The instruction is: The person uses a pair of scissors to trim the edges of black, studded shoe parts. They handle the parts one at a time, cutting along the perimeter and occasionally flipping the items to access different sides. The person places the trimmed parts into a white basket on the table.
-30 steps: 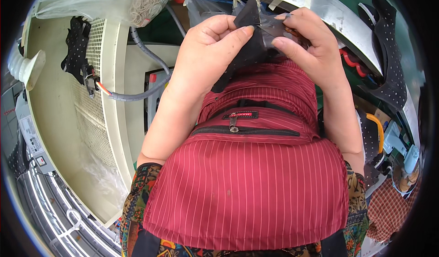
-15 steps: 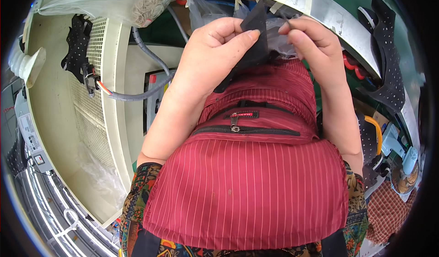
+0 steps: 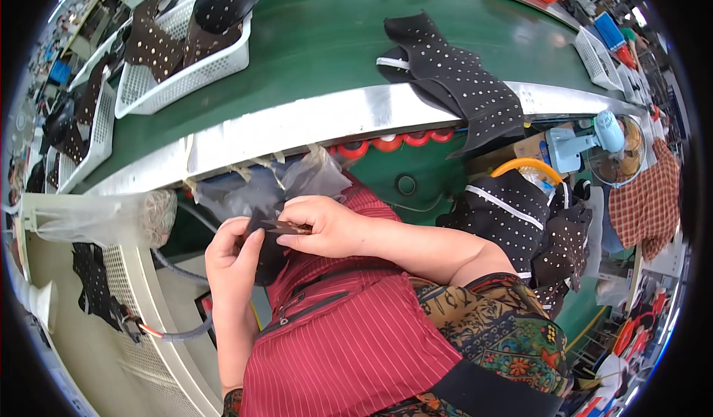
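Note:
My left hand (image 3: 232,257) is closed, pinching a thin black piece of material (image 3: 267,265) between thumb and fingers. The piece hangs down in front of the maroon striped apron (image 3: 342,335). Close beside it, my right hand (image 3: 327,226) is closed too, its fingers around a slim dark item (image 3: 288,227) with a brownish edge. That item reaches across to the black material at my left fingertips. Its kind is too small to make out, and my right fingers hide part of it.
Beyond my hands runs a green conveyor belt (image 3: 319,38) with a metal edge. A studded black piece (image 3: 460,72) hangs over that edge. White baskets (image 3: 186,72) stand at far left, a cream trough (image 3: 82,343) at left, a small blue fan (image 3: 609,131) at right.
The view has swung right and up, bringing in the belt and baskets. My right hand has come over to my left, and its slim item now meets the black material.

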`<control>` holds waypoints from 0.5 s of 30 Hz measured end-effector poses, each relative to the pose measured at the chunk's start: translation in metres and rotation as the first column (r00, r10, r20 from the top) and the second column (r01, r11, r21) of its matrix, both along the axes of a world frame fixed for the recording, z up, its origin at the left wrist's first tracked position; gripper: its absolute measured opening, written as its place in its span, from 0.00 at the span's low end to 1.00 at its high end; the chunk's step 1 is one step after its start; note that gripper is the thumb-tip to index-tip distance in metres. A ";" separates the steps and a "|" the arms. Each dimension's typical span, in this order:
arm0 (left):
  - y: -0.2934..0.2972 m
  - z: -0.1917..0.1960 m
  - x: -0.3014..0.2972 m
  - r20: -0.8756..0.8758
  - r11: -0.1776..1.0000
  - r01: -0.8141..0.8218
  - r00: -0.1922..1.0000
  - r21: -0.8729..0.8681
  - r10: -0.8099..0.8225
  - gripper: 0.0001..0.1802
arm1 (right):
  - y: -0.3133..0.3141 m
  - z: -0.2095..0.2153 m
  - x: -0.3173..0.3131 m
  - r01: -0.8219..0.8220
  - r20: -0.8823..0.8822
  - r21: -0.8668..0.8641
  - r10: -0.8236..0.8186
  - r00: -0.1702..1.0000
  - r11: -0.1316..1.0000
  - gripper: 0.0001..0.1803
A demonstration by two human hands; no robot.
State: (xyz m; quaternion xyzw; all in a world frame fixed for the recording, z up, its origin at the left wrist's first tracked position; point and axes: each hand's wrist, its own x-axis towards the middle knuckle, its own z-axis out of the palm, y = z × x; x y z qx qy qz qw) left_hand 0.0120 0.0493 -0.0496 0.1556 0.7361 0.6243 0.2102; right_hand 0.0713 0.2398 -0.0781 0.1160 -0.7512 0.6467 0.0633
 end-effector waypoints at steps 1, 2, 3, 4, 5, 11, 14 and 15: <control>0.001 0.000 -0.002 -0.070 0.999 0.018 0.997 0.030 -0.016 0.19 | 0.002 0.002 0.000 0.022 -0.004 -0.037 -0.022 1.000 0.999 0.10; 0.001 0.000 -0.003 -0.140 0.998 0.032 0.990 0.056 -0.024 0.25 | 0.006 0.006 0.001 0.053 -0.013 -0.009 -0.053 0.999 0.999 0.10; -0.001 -0.001 -0.004 -0.209 0.996 0.046 0.977 0.080 -0.029 0.31 | 0.008 0.009 0.002 0.057 0.031 -0.076 -0.054 0.998 0.995 0.09; -0.010 -0.010 -0.008 -0.167 0.996 0.078 0.983 0.033 -0.072 0.46 | 0.009 0.011 0.003 0.062 0.075 -0.144 -0.052 0.996 0.988 0.09; -0.013 -0.016 -0.007 -0.138 0.992 0.093 0.987 0.082 -0.081 0.46 | 0.009 0.013 0.005 0.070 0.122 -0.211 -0.044 0.991 0.975 0.09; -0.040 -0.036 0.008 0.319 0.998 0.053 0.946 0.036 -0.062 0.29 | 0.010 0.013 0.005 0.087 0.164 -0.447 -0.014 0.986 0.890 0.08; -0.047 -0.049 0.012 0.380 0.971 -0.038 0.923 0.238 -0.057 0.25 | 0.013 0.021 0.007 0.163 0.257 -0.559 -0.017 0.966 0.813 0.07; -0.045 -0.052 0.014 0.403 0.960 -0.082 0.915 0.268 -0.035 0.24 | 0.015 0.025 0.009 0.199 0.297 -0.599 -0.015 0.955 0.776 0.07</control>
